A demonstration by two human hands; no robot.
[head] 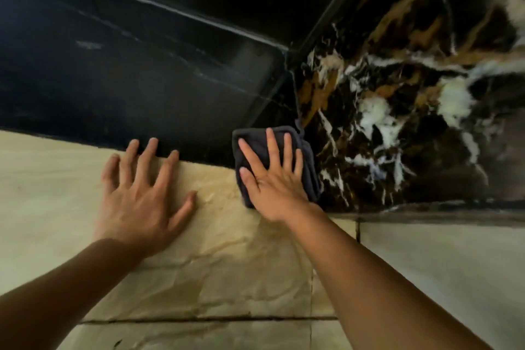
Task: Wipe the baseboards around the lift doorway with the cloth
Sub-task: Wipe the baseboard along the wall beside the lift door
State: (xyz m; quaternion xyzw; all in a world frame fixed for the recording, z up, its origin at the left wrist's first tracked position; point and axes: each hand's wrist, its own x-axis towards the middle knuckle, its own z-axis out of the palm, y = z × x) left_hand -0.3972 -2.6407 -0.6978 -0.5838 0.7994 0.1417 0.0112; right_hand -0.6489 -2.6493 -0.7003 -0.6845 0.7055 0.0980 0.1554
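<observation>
A folded dark grey cloth (308, 167) lies at the foot of the black baseboard (142, 94), in the corner where it meets a black, gold and white marble panel (412, 108). My right hand (272, 179) rests flat on the cloth with fingers spread, pressing it against the baseboard's bottom edge and the floor. My left hand (142, 193) lies flat on the cream floor tile to the left, fingers apart, fingertips touching the baseboard's lower edge, holding nothing.
Cream marble floor tiles (213, 278) with dark grout lines fill the foreground. A dark strip (440, 216) runs along the foot of the marble panel at the right. A raised ledge (170, 11) tops the baseboard.
</observation>
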